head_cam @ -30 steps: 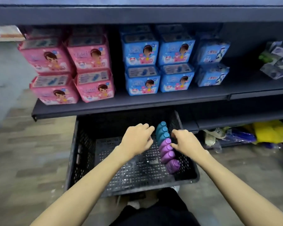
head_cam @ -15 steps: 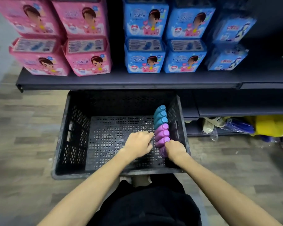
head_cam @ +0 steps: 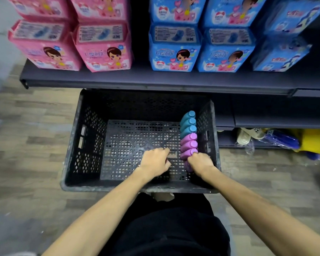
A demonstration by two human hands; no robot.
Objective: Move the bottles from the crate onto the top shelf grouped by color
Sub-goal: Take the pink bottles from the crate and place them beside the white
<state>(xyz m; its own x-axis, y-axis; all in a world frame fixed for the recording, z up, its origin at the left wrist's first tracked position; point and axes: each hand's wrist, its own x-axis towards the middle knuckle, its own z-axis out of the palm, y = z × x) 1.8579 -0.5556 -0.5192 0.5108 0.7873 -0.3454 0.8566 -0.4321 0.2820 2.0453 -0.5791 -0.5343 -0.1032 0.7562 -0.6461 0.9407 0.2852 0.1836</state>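
Note:
A black perforated crate sits on the floor under the shelf. Along its right wall stands a row of bottles: three teal bottles at the far end and purple bottles nearer to me. My right hand is curled round the nearest purple bottle, which is mostly hidden under the fingers. My left hand hovers low over the crate floor, just left of the purple row, fingers loosely curled and holding nothing.
A dark shelf above the crate carries pink packs on the left and blue packs on the right. Slippers and yellow and blue items lie under the lower shelf at right. Wood-pattern floor surrounds the crate.
The view has tilted down and closer to the crate. Both hands have dropped lower into it, and my right hand has closed round the nearest purple bottle.

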